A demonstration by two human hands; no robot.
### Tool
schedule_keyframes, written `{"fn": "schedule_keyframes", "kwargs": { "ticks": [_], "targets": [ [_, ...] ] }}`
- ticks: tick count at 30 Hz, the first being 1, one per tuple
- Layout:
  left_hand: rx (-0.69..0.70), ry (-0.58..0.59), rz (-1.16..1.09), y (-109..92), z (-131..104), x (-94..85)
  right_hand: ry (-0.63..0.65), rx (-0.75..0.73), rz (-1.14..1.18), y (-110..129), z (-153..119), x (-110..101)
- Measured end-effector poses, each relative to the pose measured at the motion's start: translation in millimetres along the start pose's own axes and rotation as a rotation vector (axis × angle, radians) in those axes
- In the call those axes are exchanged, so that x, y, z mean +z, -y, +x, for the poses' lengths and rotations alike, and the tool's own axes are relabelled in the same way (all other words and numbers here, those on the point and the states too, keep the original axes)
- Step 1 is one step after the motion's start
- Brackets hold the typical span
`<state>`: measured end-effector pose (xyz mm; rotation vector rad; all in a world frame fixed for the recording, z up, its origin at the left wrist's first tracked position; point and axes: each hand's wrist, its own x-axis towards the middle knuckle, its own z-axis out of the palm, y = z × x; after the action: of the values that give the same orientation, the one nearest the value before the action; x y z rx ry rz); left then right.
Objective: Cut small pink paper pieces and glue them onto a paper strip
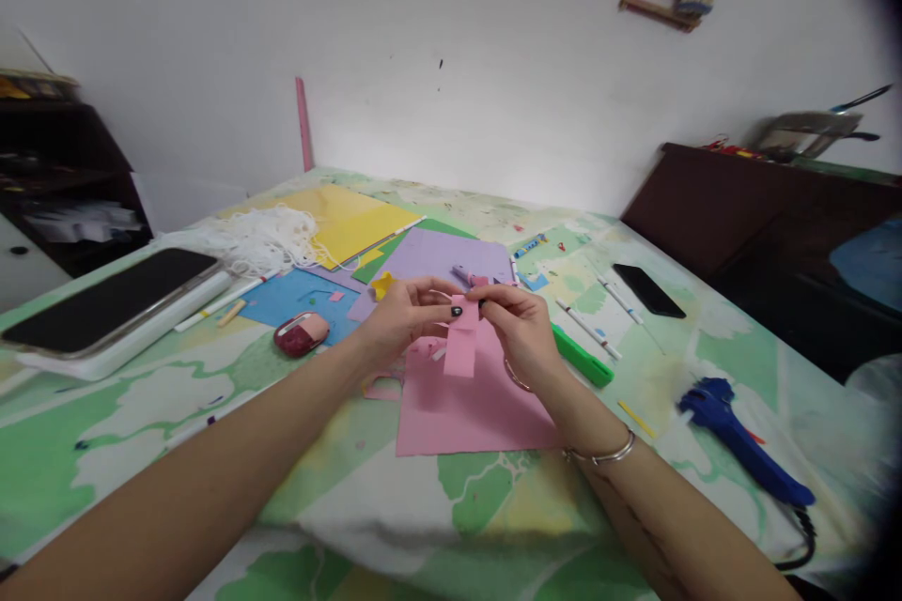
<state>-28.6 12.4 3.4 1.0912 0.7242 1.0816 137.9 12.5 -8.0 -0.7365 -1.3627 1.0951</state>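
Between my two hands hangs a folded pink paper strip (460, 355), its lower end pointing down. My left hand (409, 315) pinches the strip's upper part from the left, thumb in front. From the right, my right hand (520, 324) pinches its top corner with thumb and finger. Below lies a larger pink sheet (479, 413) on the table. Just behind the hands are a purple sheet (443, 258) and a small yellow paper piece (382, 285). A green cutter (583, 357) lies beside my right hand.
A blue glue gun (747, 441) with a cord lies at the right, a black phone (648, 289) behind it. At the left are a large phone on a white box (119, 300), white yarn (260, 239) and a dark red case (302, 334). Yellow (352, 216) and blue sheets (274, 299) lie farther back.
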Motion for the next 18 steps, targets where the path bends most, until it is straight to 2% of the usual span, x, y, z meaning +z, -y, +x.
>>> {"fn": "schedule_keyframes", "kwargs": {
  "ticks": [7,18],
  "targets": [
    [0.093,-0.026,0.052,4.8,4.3,-6.8,-0.001,0.079,0.050,3.7,1.3,1.8],
    [0.071,-0.046,0.133,4.8,3.1,-4.4,0.004,0.094,-0.029,-0.6,1.5,2.8]
  ]
}}
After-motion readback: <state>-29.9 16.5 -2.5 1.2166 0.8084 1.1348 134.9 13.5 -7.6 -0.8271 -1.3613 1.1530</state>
